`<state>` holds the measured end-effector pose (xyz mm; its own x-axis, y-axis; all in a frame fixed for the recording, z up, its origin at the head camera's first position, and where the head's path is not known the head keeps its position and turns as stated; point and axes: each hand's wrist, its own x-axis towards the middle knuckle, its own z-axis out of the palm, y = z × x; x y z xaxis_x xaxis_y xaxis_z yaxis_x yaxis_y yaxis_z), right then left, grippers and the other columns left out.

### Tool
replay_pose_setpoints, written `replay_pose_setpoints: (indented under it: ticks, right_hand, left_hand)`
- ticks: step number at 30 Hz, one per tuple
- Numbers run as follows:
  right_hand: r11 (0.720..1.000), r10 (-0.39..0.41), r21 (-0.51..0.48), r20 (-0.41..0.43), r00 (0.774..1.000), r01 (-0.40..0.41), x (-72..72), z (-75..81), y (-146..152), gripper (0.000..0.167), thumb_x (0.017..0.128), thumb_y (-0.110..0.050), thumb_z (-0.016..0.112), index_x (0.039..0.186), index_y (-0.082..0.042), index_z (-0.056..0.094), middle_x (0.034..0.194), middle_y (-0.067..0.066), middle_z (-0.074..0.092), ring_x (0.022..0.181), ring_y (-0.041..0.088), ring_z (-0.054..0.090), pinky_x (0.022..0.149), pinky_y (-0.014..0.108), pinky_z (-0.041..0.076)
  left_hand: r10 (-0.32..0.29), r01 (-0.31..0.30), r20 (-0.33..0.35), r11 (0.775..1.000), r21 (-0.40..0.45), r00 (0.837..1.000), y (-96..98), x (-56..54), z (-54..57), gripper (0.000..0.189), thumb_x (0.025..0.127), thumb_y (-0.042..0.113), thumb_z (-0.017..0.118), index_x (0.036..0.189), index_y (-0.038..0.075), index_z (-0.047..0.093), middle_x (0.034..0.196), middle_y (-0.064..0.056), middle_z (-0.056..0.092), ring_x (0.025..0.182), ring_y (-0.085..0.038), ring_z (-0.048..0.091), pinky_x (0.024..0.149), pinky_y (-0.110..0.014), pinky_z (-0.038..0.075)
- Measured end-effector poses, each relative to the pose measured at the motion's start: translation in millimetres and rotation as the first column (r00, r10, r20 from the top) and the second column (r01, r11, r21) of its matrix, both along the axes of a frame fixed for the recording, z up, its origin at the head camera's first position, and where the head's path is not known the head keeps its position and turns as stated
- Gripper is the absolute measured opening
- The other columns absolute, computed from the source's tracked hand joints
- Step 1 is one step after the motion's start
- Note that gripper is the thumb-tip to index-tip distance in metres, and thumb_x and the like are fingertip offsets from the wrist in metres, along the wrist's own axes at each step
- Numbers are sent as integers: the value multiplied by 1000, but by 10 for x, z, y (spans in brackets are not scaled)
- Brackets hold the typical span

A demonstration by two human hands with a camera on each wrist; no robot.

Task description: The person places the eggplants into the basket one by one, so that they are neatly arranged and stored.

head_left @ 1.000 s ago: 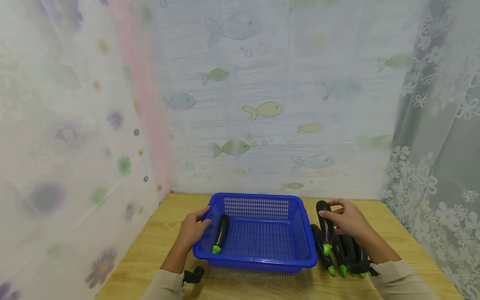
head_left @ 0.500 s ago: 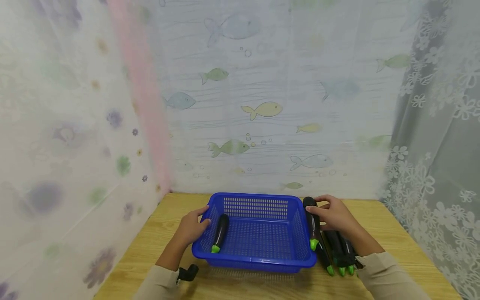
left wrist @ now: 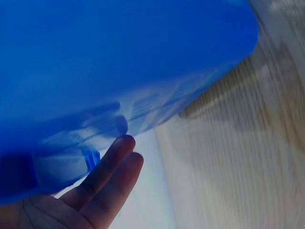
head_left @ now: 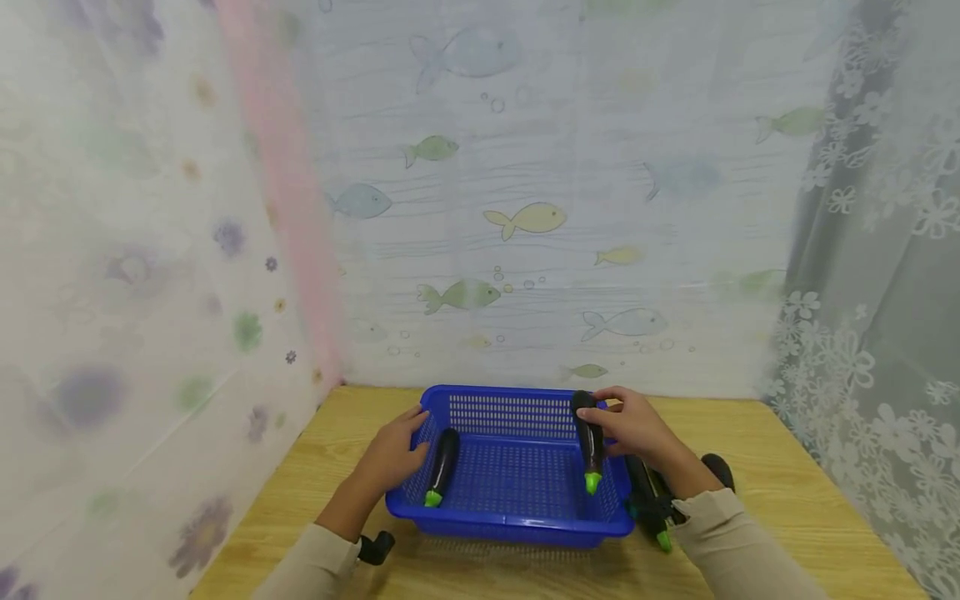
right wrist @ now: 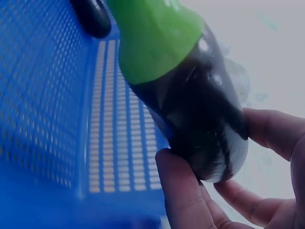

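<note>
Right now I'm watching a glossy dark-purple eggplant with a bright green cap (head_left: 590, 446) at the right end of a blue plastic mesh basket (head_left: 510, 523), within the rim, cap toward me. The right hand (head_left: 637, 429) pinches it near its rounded end, thumb and fingers clamped on it; I can't tell whether it touches the basket floor. A second eggplant (head_left: 444, 462) lies loose along the left wall, so I judge one is placed, one is nearly there, and the rest remain. Outside, to the right, I count at least two remaining eggplants (head_left: 718, 472); the forearm hides part of that group. At the left rim, the left hand (head_left: 390, 454) has thumb and fingers apart, gripping nothing. One basket stands on the single yellow wood-grain table (head_left: 787, 483), before a fish-printed pale curtain (head_left: 525, 267).
</note>
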<state>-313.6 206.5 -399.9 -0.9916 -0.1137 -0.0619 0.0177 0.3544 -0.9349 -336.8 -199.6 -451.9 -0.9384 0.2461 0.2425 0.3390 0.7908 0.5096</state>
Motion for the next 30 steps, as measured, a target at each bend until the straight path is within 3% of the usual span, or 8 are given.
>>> replay_pose_setpoints:
  ticks: [5, 11, 17, 21, 30]
  right_hand:
    - [994, 26, -111, 40, 999, -21, -129, -48, -206, 69, 96, -32, 73, 150, 0, 44, 140, 32, 55, 111, 43, 71, 79, 51, 64]
    - [980, 22, -198, 72, 997, -8, -281, -137, -450, 67, 95, -29, 74, 148, 1, 46, 135, 30, 60, 113, 47, 69, 84, 55, 62]
    - [969, 3, -246, 119, 993, 27, -385, -266, -613, 68, 93, -28, 76, 148, 1, 46, 132, 29, 64, 109, 42, 72, 85, 54, 62]
    - [966, -8, -255, 130, 991, 41, -426, -341, -686, 68, 93, -27, 77, 147, 1, 48, 130, 28, 65, 104, 38, 75, 84, 53, 62]
    - [978, 47, -208, 153, 987, -14, -481, -459, -841, 68, 90, -22, 80, 144, 5, 49, 129, 29, 63, 100, 39, 75, 78, 51, 64]
  left_hand:
    - [42, -42, 26, 999, -14, 999, 41, 10, -19, 64, 91, 10, 61, 154, 6, 49, 165, -14, 39, 151, -40, 39, 119, -59, 36]
    - [50, -50, 17, 999, -21, 999, 78, 36, -14, 60, 92, 8, 58, 152, 8, 53, 166, -13, 39, 150, -40, 40, 118, -59, 37]
    - [48, -48, -2, 998, -33, 999, 123, 58, -6, 59, 91, 7, 55, 150, 7, 55, 164, -14, 41, 147, -43, 44, 115, -61, 40]
    - [46, -48, -29, 998, -42, 998, 135, 68, -13, 57, 92, 7, 53, 149, 6, 56, 163, -15, 42, 145, -44, 46, 114, -61, 41]
    - [33, -34, -35, 999, -41, 999, 127, 86, -51, 54, 95, 6, 49, 148, 8, 57, 165, -16, 39, 145, -45, 45, 114, -62, 41]
